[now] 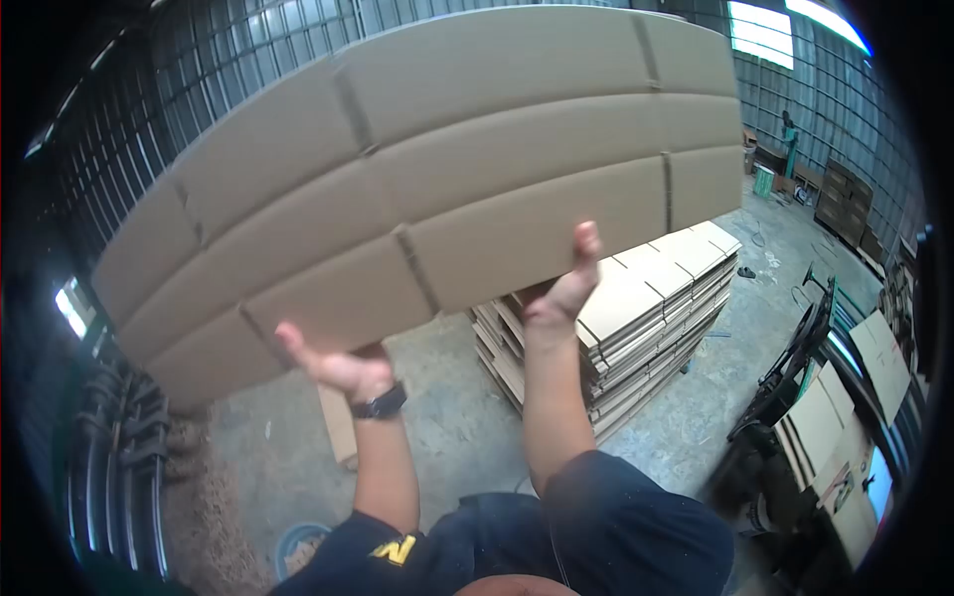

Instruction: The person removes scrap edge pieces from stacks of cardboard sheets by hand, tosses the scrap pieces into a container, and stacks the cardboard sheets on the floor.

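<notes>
As the cardboard sheet (497, 174) is held aloft before the person (636, 517), partly screening the stack of boards (636, 290), even support from both sides would best prevent buckling. I note the left hand (343, 372) and right hand (562, 292) gripping its lower edge, thumbs (587, 238) on the near face, fingers hidden. Surface: matte, brown, flat; long creases, short dark slots.

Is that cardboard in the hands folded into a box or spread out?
Spread out: the cardboard forms one broad panel, creases and slots showing. Whether its far side is doubled, I cannot tell.
</notes>
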The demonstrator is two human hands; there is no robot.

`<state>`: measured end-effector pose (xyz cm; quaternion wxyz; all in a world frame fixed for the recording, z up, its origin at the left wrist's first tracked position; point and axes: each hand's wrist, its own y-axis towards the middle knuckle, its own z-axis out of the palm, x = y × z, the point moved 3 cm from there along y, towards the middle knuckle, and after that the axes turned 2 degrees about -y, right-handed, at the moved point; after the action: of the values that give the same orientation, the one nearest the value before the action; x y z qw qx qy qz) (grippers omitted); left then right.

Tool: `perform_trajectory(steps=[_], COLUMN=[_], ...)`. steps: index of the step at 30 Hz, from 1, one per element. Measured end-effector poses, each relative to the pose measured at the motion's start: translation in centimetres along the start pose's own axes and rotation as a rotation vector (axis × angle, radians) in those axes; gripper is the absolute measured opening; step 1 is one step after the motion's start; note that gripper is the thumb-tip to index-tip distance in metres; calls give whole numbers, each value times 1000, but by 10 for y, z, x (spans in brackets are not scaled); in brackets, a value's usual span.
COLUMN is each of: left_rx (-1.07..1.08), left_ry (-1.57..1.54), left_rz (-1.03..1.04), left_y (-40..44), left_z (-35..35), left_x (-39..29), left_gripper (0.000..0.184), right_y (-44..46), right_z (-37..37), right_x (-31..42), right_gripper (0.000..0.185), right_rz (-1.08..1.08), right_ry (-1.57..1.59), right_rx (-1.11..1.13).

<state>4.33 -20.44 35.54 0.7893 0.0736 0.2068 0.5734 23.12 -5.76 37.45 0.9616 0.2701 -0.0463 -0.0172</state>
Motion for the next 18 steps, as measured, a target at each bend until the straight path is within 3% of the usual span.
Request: perform_trajectory(steps=[3, 5, 6, 7, 9, 10, 11, 12, 13, 14, 15, 16, 18], left_rx=[20, 8, 38, 8, 6, 22, 30, 66, 94, 86, 160, 201, 180], left_ry=[-14, 7, 18, 55, 71, 104, 145, 111, 143, 211, 193, 231, 471], left_rz=[95, 127, 171, 181, 192, 203, 215, 180, 212, 282, 181, 209, 299], left_y=[21, 48, 64, 73, 93, 102, 114, 129, 142, 150, 160, 173, 193], left_z=[-13, -38, -49, -56, -78, -88, -96, -105, -110, -108, -113, -114, -118], left_x=[-60, -99, -120, -142, -178, -195, -209, -221, -233, -241, -250, -256, -269], left_gripper=[61, 61, 60, 60, 60, 60, 60, 61, 60, 57, 54, 52, 56], right_y=[-28, -37, -31, 0, 56, 46, 56, 71, 97, 82, 84, 90, 40], right_z=[-6, -8, -21, -90, -126, -66, -64, -62, -95, -83, -114, -162, -199], right_x=[-56, -51, -39, -19, 62, 84, 99, 100, 104, 78, 70, 50, -3], right_gripper=[23, 71, 67, 65, 90, 100, 113, 122, 125, 107, 80, 59, 56], right_rz=[223, 437, 363, 481, 228, 214, 171, 254, 512, 494, 369, 389, 550], right_ry=[50, -197, -407, -580, -492, -414, -564, -666, -559, -750, -1240, -1216, -819], right_rx=[107, 407, 452, 179, 316, -41, -89, 144, 456, 562, 192, 167, 218])
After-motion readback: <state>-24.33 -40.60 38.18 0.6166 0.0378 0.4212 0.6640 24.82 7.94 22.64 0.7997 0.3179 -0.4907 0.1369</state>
